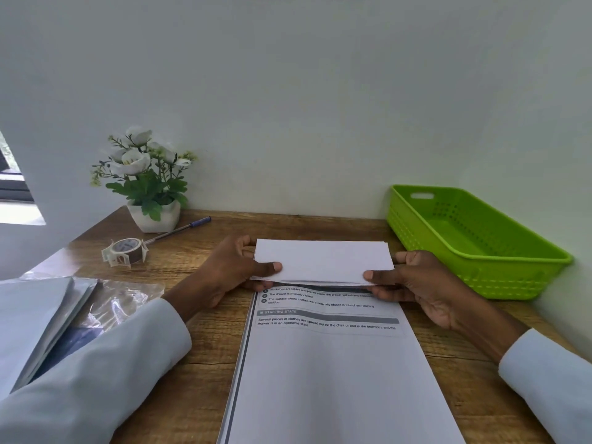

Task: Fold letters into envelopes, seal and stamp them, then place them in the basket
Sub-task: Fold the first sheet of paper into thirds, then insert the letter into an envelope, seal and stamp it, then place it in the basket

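Hands, L [235, 270] & R [416, 283], pinch letter [323, 262] fold; basket [474, 238] near

We see a white printed paper letter [336, 373] lying flat on the wooden bench [464, 395], its long side running away from us. Its far end is folded back toward us, so a blank white flap [323, 261] covers the upper text (the lines just below the flap's edge remain readable, with a grey heading bar). The flap is slightly raised along its near edge, pinched at its left corner by the left hand [234, 274] and at its right corner by the right hand [413, 283]. A bright green perforated plastic basket [499, 270] sits at the right against the wall, just beyond the letter.
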### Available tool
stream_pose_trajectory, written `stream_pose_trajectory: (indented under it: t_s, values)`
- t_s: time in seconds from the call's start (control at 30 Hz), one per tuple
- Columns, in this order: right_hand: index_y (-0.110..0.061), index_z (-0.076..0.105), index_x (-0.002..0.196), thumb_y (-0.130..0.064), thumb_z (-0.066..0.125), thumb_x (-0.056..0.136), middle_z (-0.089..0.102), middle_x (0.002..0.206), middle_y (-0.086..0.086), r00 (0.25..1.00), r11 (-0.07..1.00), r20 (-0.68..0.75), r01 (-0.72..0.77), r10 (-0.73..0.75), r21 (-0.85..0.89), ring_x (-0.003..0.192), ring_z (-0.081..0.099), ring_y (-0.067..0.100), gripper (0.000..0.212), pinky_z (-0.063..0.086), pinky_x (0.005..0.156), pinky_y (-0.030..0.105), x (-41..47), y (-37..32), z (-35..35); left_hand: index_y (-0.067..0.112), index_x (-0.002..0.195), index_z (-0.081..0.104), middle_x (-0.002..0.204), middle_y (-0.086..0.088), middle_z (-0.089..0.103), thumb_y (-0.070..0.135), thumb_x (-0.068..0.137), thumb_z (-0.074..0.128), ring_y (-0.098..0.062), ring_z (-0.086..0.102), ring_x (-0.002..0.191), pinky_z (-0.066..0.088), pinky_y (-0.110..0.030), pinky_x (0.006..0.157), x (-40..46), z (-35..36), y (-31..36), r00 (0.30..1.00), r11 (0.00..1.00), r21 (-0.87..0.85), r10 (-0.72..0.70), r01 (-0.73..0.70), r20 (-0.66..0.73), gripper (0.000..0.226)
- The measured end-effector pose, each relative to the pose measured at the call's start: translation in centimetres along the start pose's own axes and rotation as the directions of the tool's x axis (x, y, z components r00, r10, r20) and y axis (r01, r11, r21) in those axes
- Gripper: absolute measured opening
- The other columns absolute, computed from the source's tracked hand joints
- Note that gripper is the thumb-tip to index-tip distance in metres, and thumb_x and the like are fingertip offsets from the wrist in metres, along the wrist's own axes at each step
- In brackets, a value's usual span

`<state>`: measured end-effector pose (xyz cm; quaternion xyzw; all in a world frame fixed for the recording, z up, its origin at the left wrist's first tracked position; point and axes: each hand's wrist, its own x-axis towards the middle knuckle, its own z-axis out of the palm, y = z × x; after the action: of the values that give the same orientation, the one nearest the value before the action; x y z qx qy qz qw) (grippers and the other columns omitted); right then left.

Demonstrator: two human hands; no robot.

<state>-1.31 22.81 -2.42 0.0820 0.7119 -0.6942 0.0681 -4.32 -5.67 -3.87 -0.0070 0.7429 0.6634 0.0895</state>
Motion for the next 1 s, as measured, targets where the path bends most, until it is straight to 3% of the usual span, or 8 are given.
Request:
stream_pose_trajectory:
  t_s: [0.1,0.17,0.27,0.33,0.4,0.57,0.83,1.0]
  values:
    - [-0.013,0.064,0.103,-0.009,0.084,0.074,0.069,0.067,0.016,0.999,0.966,0.001,0.039,-0.04,-0.255,0.048,0.058,0.017,0.035,0.049,0.042,0.023,-1.3,-0.3,-0.1,0.016,0.132,0.049,0.06,-0.003,0.069,0.027,0.076,0.083,-0.007,0.056,0.04,0.044,-0.018,0.039,0.0,-0.3,0.4,0.999,0.883,0.47,0.035,-0.013,-0.038,0.067]
    - [-0.02,0.061,0.104,-0.031,0.084,0.076,0.066,0.058,0.011,0.997,0.855,-0.007,0.059,-0.073,-0.515,0.043,0.053,0.016,0.039,0.041,0.04,0.023,-1.8,-0.4,-0.2,0.019,0.134,0.049,0.073,0.0,0.069,0.046,0.074,0.08,-0.007,0.056,0.046,0.047,-0.023,0.044,0.0,-0.5,0.8,0.997,0.737,0.676,0.052,-0.001,-0.055,0.072]
    - [-0.017,0.052,0.134,-0.066,0.076,0.068,0.072,0.058,0.002,0.988,0.566,-0.039,0.054,-0.15,-0.823,0.045,0.061,0.011,0.086,0.047,0.051,0.023,-2.1,-0.9,-0.4,0.02,0.124,0.058,0.101,0.001,0.068,0.061,0.073,0.073,-0.009,0.058,0.062,0.053,-0.029,0.063,0.0,-0.8,1.0,0.993,0.586,0.81,0.106,-0.027,-0.044,0.066]
    - [-0.018,0.051,0.139,-0.081,0.064,0.062,0.077,0.079,0.001,0.968,0.436,-0.042,0.073,-0.249,-0.897,0.069,0.069,0.01,0.1,0.048,0.066,0.026,-2.5,-1.7,-0.3,0.017,0.114,0.065,0.104,0.001,0.068,0.06,0.077,0.069,-0.008,0.057,0.07,0.05,-0.029,0.069,0.1,-0.9,1.1,0.989,0.59,0.804,0.147,-0.075,-0.016,0.057]
    - [-0.019,0.059,0.134,-0.081,0.059,0.063,0.075,0.1,0.002,0.923,0.412,-0.023,0.148,-0.383,-0.899,0.085,0.064,0.013,0.094,0.043,0.071,0.027,-2.6,-2.9,0.0,0.012,0.105,0.07,0.082,0.004,0.067,0.057,0.082,0.066,-0.009,0.057,0.068,0.048,-0.027,0.064,-0.1,-0.9,1.4,0.985,0.668,0.735,0.172,-0.113,-0.004,0.051]
    - [-0.024,0.072,0.096,-0.063,0.068,0.078,0.065,0.048,-0.004,0.818,0.499,0.083,0.425,-0.57,-0.755,0.049,0.064,0.008,0.042,0.046,0.054,0.027,-2.0,-5.4,3.1,0.013,0.1,0.072,0.059,0.001,0.063,0.048,0.091,0.06,-0.01,0.053,0.044,0.044,-0.019,0.047,-1.3,-1.5,4.0,0.97,0.68,0.717,0.244,-0.151,-0.026,0.038]
    - [-0.025,0.077,0.09,-0.042,0.071,0.084,0.069,0.063,-0.009,0.657,0.398,0.432,0.735,-0.618,-0.548,0.057,0.066,0.013,0.02,0.056,0.06,0.036,-1.6,-6.2,16.1,0.015,0.093,0.075,0.057,0.005,0.064,0.033,0.091,0.066,-0.003,0.06,0.04,0.046,-0.018,0.041,-7.7,-5.3,5.5,0.91,0.652,0.724,0.406,-0.225,-0.082,0.021]
    - [-0.025,0.079,0.088,-0.034,0.071,0.086,0.072,0.065,-0.002,0.58,0.457,0.577,0.812,-0.574,-0.362,0.06,0.068,0.023,0.012,0.057,0.059,0.05,-3.0,-4.3,24.7,0.022,0.073,0.07,0.067,0.01,0.064,0.025,0.084,0.07,-0.011,0.061,0.059,0.047,-0.027,0.053,-12.6,-10.8,3.0,0.8,0.514,0.849,0.558,-0.124,-0.221,0.011]
